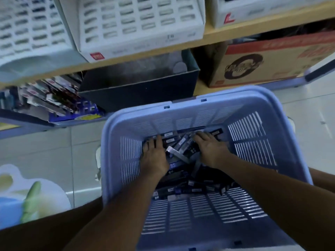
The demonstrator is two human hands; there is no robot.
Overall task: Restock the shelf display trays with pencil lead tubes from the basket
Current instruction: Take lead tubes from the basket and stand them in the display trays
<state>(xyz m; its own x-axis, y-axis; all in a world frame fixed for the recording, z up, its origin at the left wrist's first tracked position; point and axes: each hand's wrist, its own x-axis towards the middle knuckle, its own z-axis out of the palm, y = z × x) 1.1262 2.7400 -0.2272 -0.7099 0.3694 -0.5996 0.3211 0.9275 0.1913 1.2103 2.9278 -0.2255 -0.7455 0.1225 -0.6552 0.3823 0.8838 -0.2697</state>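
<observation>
So the wooden shelf (pixel 253 28) runs across the top, with the white display trays (pixel 141 24) sitting on it, tilted toward the camera, rows of little slots all over them. Under that is a cardboard box (pixel 272 60) and beside it a dark open bin (pixel 137 87). The big pale blue basket (pixel 181 113) is down in front of the shelf, over the tiled floor (pixel 54 151). Both hands are inside it, a bit apart. The left hand (pixel 155 154) lies flat with its fingers spread on the pile. The right hand (pixel 211 149) has its fingers bent down into the pile, but it's too blurry to tell if it's actually gripping anything. The pencil lead tubes (pixel 183 147) are all heaped loose in the bottom of the basket, dark with small labels.
</observation>
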